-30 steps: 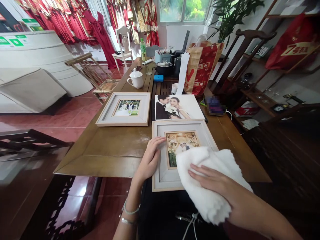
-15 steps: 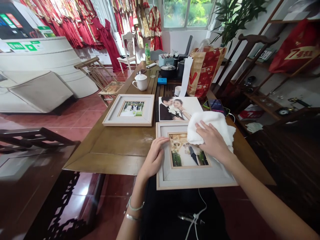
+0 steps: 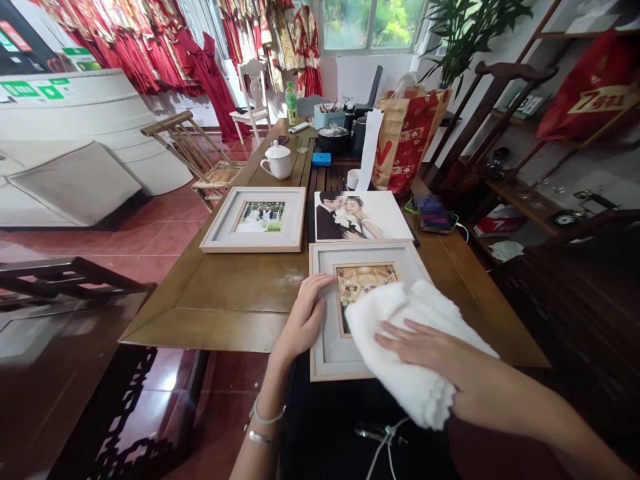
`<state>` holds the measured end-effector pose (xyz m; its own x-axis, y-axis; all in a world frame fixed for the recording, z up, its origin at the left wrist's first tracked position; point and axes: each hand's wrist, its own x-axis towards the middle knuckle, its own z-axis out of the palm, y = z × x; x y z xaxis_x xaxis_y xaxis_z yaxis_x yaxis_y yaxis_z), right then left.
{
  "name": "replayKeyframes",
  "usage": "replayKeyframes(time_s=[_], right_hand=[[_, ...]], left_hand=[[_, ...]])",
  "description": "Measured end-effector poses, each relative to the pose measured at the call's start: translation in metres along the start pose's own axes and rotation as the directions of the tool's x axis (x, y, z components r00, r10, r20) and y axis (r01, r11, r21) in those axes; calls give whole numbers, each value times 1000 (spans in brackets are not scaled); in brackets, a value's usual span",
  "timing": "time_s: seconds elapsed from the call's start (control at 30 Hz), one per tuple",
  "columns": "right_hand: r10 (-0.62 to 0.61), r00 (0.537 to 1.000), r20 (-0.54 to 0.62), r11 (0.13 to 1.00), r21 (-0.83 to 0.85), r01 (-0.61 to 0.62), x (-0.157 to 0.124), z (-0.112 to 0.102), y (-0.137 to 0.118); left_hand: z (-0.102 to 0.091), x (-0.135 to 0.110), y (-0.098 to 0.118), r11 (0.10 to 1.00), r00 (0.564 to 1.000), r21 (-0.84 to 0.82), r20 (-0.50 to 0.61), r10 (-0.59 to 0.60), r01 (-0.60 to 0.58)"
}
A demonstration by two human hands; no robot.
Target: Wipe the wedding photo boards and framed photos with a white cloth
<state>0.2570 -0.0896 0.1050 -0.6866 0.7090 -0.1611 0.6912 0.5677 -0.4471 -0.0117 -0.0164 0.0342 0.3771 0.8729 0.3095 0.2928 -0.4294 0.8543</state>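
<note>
A light wooden picture frame [image 3: 324, 357] with a pale mat lies at the table's near edge, slightly overhanging it. My left hand [image 3: 306, 313] holds its left side, fingers reaching over the rim onto the mat. Under my right hand [image 3: 425, 350] is a bunched white towel [image 3: 400, 307], pressed against the front of the frame, with its lower end hanging past the near edge. The towel hides the right and lower parts of the framed photo [image 3: 363, 275]. Behind this frame lies an unframed photo print [image 3: 385, 217] of a couple.
Another picture frame [image 3: 303, 227] lies to the left on the wooden table [image 3: 240, 287]. Farther back stand a lidded white mug [image 3: 279, 163], a small white cup [image 3: 353, 178] and a red-and-brown paper bag [image 3: 406, 143]. A blurred phone [image 3: 434, 215] with a cable lies at the right.
My right hand has moved the towel from the frame's upper right down toward its lower right and near edge, covering more of the photo. My left hand stays on the frame's left side.
</note>
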Motion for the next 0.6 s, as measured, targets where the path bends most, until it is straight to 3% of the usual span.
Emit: replayKeyframes(time_s=[0.07,0.13,0.23,0.33,0.43,0.6], right_hand=[[163,982,-90,980,-102,-172,-11,-1,19],[311,924,-220,917,-184,-353,-10,0,37],[358,846,-396,853,-230,-468,15,3,43],[273,847,-456,881,-235,-410,50,12,20],[184,909,-374,948,-178,-265,73,29,-17],[50,958,-282,995,-65,-71,71,41,-49]], left_hand=[[0,0,0,1000,1000,-2,1,0,0],[0,0,0,1000,1000,0,-1,5,-5],[0,0,0,1000,1000,5,-9,4,-4],[1,-1,0,1000,1000,9,-19,-23,23],[1,-2,0,999,998,2,-26,-54,54],[1,-2,1,999,998,-12,-35,-51,51]])
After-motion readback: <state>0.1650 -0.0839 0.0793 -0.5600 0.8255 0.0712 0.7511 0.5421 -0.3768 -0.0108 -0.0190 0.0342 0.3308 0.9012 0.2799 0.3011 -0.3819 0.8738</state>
